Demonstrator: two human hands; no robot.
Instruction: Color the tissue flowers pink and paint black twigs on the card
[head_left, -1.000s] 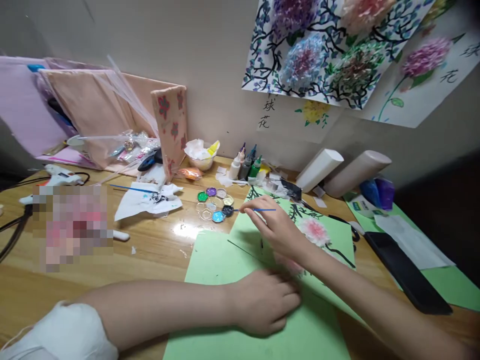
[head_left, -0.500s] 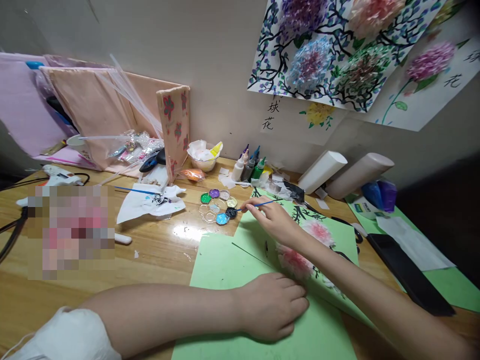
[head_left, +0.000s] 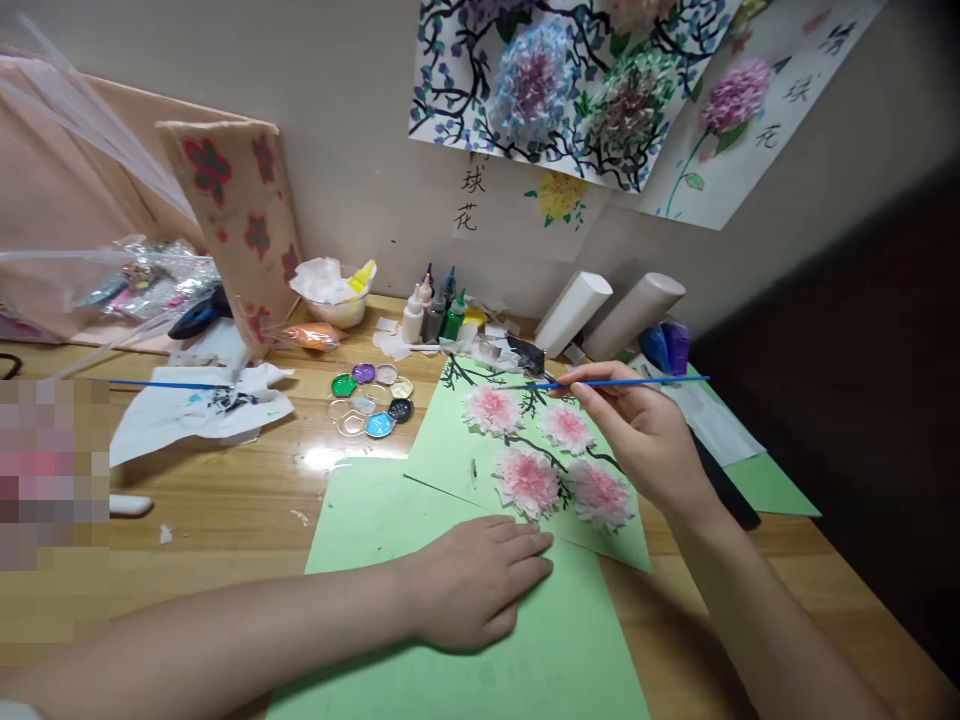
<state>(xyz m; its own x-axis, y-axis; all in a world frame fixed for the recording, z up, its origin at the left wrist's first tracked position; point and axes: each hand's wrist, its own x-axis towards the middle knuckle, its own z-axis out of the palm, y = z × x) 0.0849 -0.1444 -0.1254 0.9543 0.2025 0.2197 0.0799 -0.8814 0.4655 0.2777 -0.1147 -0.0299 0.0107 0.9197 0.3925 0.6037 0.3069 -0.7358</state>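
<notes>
My right hand (head_left: 649, 435) pinches a blue paintbrush (head_left: 645, 380), its dark tip low over the upper part of a green sheet (head_left: 457, 465). Black branches are painted on that sheet, and several pink-and-white ruffled paper flowers (head_left: 526, 478) sit among them. Flat on the green paper lies my left hand (head_left: 484, 580), holding nothing, its fingers stretched just below the flowers. A second green sheet (head_left: 360, 530) spreads beneath it. Left of the painting, a flower-shaped paint palette (head_left: 365, 404) holds black, blue, green and purple paint, among others.
Paint bottles (head_left: 433, 318) stand by the wall, near a bowl with tissue (head_left: 341, 310) and two paper rolls (head_left: 574, 315). On the left, another brush (head_left: 165, 385) rests on a stained tissue (head_left: 142, 425). Finished flower pictures (head_left: 457, 100) hang above.
My right hand has carried the paintbrush from the palette's black paint rightward over the painted sheet. The view has swung right; my left hand stays on the paper, its fingers straighter.
</notes>
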